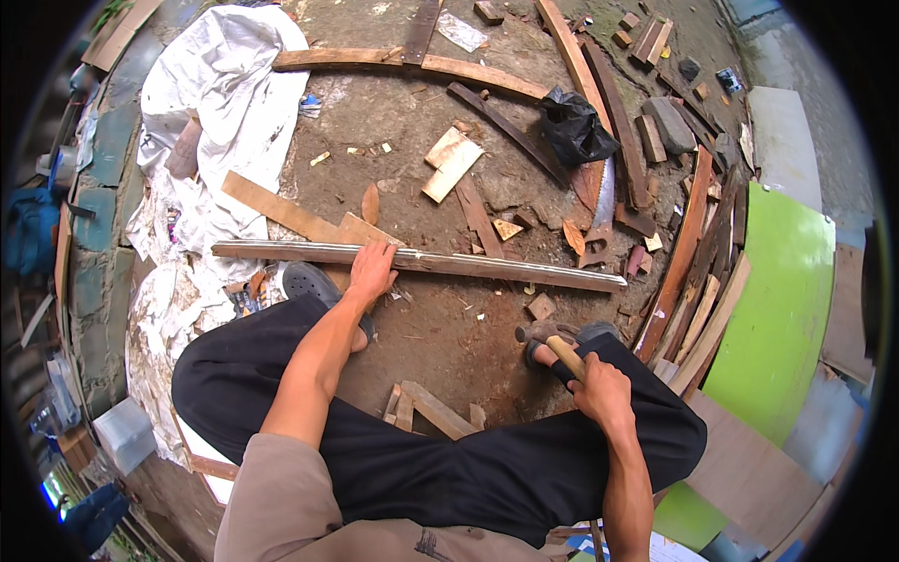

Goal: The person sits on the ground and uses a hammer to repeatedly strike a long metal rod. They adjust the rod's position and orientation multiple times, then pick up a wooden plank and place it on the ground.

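Note:
A long narrow wooden strip (506,271) with a pale top edge lies crosswise in front of me. My left hand (374,269) grips it left of its middle, the fingers over the top edge. In my right hand (602,389), closed around the wooden handle, is a hammer (565,356); its head is above my right foot, apart from the strip. Beneath and behind the strip's left part lie a flat board (281,208) and a short wood piece (370,231). A handsaw (596,245) rests on the ground beyond the strip's right end.
A black plastic bag (575,126) lies among wood pieces. White sheeting (220,94) is spread at the left. Planks (676,253) are piled at the right beside a green panel (782,309). Small offcuts (453,164) dot the dirt ground, some (435,409) between my legs.

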Action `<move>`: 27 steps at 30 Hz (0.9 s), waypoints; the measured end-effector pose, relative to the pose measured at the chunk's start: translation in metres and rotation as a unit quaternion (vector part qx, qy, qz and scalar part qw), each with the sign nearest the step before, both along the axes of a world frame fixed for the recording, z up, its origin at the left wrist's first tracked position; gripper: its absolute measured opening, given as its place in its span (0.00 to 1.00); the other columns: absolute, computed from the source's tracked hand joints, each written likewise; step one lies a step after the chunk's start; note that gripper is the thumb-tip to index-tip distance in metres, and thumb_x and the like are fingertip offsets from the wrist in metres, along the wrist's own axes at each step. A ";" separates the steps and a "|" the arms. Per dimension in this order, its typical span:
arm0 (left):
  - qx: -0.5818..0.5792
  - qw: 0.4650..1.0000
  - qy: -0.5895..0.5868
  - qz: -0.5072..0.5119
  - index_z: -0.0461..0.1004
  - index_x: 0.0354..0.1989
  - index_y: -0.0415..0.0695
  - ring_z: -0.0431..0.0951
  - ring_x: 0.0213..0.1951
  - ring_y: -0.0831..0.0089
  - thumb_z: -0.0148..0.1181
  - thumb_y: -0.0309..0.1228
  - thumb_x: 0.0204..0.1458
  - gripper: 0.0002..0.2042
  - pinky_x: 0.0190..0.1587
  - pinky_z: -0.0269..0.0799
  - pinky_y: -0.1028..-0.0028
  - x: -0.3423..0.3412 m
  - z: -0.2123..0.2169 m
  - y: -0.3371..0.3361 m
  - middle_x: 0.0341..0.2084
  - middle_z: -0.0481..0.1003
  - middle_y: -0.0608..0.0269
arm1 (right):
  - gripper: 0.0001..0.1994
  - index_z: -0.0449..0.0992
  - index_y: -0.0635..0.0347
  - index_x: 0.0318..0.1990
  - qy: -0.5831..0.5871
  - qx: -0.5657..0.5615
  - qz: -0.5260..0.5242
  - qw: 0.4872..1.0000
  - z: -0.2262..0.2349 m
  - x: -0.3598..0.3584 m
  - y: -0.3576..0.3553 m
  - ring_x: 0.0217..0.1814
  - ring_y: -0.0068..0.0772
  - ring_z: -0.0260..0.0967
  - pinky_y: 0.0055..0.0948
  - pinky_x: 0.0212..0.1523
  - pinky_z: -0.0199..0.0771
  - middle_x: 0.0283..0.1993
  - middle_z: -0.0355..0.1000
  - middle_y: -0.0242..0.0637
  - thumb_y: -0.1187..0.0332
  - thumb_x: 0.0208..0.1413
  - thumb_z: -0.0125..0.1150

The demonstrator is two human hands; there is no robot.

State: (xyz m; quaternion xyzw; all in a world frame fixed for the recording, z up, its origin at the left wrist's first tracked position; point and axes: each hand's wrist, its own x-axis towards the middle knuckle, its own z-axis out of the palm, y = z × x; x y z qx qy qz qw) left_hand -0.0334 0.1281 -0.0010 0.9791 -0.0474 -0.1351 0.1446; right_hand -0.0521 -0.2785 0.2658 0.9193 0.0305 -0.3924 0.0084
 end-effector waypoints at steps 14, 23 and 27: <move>0.164 0.979 0.115 -0.035 0.73 0.48 0.48 0.77 0.47 0.60 0.51 0.27 0.53 0.14 0.47 0.72 0.60 0.025 -0.026 0.001 0.41 0.78 0.58 | 0.18 0.69 0.66 0.40 0.010 -0.007 0.024 1.000 -0.004 -0.001 0.001 0.37 0.55 0.77 0.47 0.39 0.76 0.34 0.77 0.52 0.63 0.48 0.67; 0.167 0.984 0.045 -0.039 0.62 0.65 0.48 0.72 0.55 0.61 0.51 0.26 0.53 0.28 0.52 0.68 0.57 0.006 -0.028 -0.001 0.60 0.69 0.63 | 0.18 0.70 0.66 0.40 0.019 -0.017 0.048 0.999 -0.005 -0.005 0.002 0.37 0.52 0.78 0.45 0.39 0.77 0.34 0.77 0.51 0.62 0.49 0.67; 0.161 0.985 0.059 -0.004 0.61 0.66 0.48 0.71 0.56 0.61 0.50 0.26 0.53 0.28 0.53 0.67 0.57 0.004 -0.028 -0.006 0.61 0.67 0.64 | 0.19 0.70 0.67 0.41 0.026 -0.019 0.052 0.998 -0.007 -0.006 0.004 0.37 0.52 0.78 0.45 0.39 0.77 0.34 0.77 0.51 0.62 0.49 0.67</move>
